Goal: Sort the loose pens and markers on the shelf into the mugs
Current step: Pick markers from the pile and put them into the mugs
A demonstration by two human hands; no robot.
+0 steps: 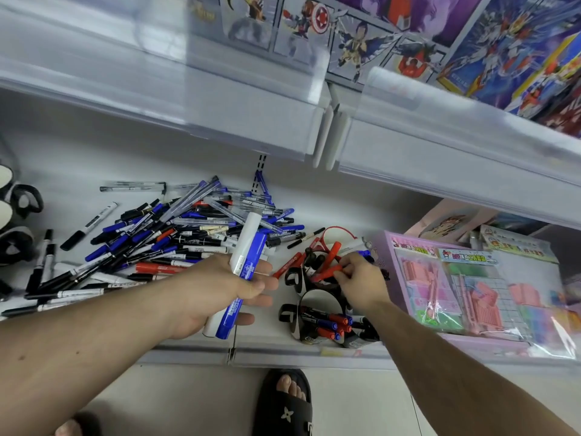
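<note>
The right hand (358,275) pinches a red pen (327,273) over the far mug (314,278), seemingly mid-drop, while the left hand (226,287) beside that mug grips two fat markers (243,262) to drop next.

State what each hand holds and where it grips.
Left hand grips two thick markers, blue and white, around mid-barrel. Right hand pinches a red marker at one end.

A shop, likely stationery and toys: white retail shelving with clear price-strip rails (440,146) above the hands, boxed model kits (515,51) higher up, and packaged toy sets (471,287) right of the right hand (361,278).
</note>
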